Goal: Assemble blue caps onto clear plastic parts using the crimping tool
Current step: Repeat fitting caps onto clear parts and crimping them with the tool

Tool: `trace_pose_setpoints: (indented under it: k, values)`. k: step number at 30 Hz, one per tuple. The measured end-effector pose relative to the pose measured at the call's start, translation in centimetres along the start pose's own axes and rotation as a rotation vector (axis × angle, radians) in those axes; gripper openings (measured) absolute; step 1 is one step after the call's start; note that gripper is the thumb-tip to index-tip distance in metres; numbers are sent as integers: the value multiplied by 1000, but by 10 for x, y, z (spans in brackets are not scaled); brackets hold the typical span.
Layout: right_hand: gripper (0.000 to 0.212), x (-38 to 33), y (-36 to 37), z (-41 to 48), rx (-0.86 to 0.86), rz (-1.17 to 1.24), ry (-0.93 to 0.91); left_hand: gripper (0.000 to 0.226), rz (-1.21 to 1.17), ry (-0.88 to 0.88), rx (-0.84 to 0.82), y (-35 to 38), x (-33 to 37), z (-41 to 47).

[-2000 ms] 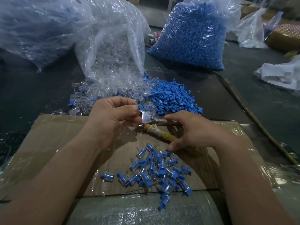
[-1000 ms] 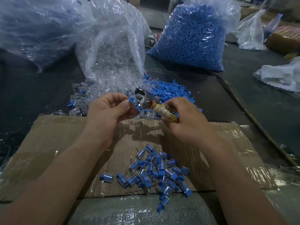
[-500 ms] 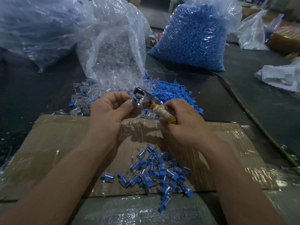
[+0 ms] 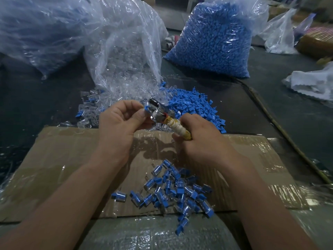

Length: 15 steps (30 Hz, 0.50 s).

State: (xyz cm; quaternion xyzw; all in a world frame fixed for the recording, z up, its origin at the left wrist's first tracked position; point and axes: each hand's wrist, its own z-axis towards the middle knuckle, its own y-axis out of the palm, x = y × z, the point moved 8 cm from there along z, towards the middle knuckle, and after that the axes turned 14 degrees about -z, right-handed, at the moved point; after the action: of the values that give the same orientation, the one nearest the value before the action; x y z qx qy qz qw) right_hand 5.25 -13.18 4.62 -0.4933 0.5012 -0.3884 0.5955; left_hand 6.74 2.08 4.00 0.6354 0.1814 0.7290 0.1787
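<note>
Cardboard (image 4: 72, 159) wrapped in clear tape lies along the near edge of the dark table (image 4: 27, 105). The heap of finished pieces (image 4: 171, 188), clear bodies with blue tops, sits at the cardboard's near edge a bit right of middle, and a few have spilled off the front. Over the cardboard's far edge both hands are up in the air. Left hand (image 4: 119, 127) has thumb and fingers curled in, pinching a small blue cap (image 4: 146, 107) right at the metal head of the crimping tool (image 4: 160, 114); can't tell if the head is actually closed on it. Right hand (image 4: 201, 139) is wrapped round the tool's handle (image 4: 179, 128), which is bound in yellowish tape. Just past the cardboard's far edge there's a loose pile of blue caps (image 4: 196, 107) on the right and scattered clear plastic parts (image 4: 88, 112) on the left, meeting in the middle. Behind those an open clear bag (image 4: 126, 51) spills more clear parts, and a stuffed bag (image 4: 210, 38) full of blue ones stands to its right. 1 more big bag (image 4: 39, 27) sits at the far left corner, and there's crumpled white plastic (image 4: 311, 82) at the right edge.
</note>
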Motion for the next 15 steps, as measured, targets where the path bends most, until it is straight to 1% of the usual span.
trace_pose_setpoints:
  k: [5, 12, 15]
  values:
    - [19, -1, 2, -1, 1, 1, 21, 15, 83, 45, 9, 0, 2, -1]
    - [23, -4, -1, -1, 92, -23, 32, 15, 78, 41, 30, -3, 2, -1]
    - [18, -2, 3, 0, 73, -44, 23, 16, 87, 34, 41, -3, 2, -1]
